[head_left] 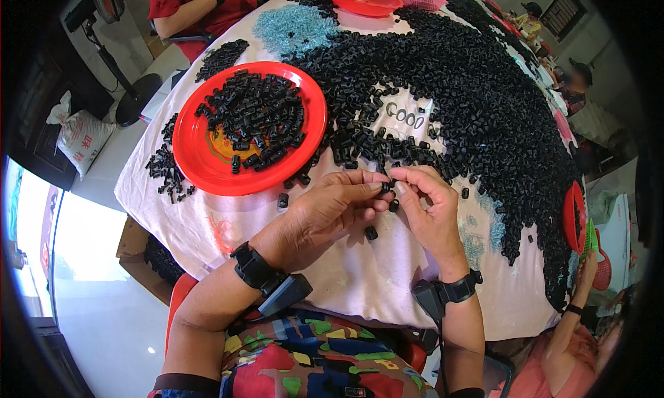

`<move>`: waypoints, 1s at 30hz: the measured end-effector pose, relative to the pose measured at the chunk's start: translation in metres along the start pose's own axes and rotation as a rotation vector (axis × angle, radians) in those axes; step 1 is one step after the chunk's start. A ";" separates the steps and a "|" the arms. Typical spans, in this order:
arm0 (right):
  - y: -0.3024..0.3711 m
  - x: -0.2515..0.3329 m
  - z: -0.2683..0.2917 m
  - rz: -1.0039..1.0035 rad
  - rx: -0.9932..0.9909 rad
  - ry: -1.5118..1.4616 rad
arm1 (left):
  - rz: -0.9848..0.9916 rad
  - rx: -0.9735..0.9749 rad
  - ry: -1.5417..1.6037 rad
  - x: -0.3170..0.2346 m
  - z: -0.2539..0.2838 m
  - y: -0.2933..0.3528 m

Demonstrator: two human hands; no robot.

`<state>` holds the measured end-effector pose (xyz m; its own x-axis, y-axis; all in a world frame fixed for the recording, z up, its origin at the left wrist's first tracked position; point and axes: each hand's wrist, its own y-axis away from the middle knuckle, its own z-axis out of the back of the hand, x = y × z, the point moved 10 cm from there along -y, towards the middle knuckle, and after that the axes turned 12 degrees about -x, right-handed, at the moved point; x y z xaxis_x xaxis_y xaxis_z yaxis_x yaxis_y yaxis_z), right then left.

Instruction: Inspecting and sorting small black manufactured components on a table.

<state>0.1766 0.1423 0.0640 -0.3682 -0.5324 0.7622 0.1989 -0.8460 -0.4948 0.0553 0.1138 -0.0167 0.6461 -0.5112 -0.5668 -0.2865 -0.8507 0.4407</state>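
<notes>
My left hand is closed, its thumb and forefinger pinching a small black plastic piece above the table's near edge. My right hand meets it from the other side, thumb and forefinger pressed together at the piece; what lies between these fingertips is too small to make out. Just below the fingers, a few loose black pieces lie on the pale cloth. Left of my hands stands a red plate heaped with longer-looking black plastic parts.
A broad heap of black pieces covers much of the cloth-covered table. Beyond the plate is a pile of clear bluish bits. A red basin stands at the far side. Other people sit along the left and right edges.
</notes>
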 end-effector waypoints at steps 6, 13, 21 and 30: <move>0.004 -0.002 -0.001 -0.026 -0.012 -0.057 | 0.019 0.041 0.073 0.003 0.000 -0.003; 0.002 0.003 0.000 0.000 -0.009 0.029 | -0.025 0.045 0.012 0.000 -0.005 0.001; 0.004 -0.002 0.012 -0.043 -0.126 -0.019 | -0.145 0.031 -0.089 -0.007 -0.002 -0.002; 0.003 0.012 0.008 0.024 -0.080 0.067 | -0.180 -0.016 -0.179 -0.010 -0.007 0.007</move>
<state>0.1799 0.1332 0.0744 -0.4248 -0.5467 0.7216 0.1362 -0.8266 -0.5461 0.0517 0.1143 -0.0033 0.5500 -0.3663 -0.7506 -0.1658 -0.9287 0.3317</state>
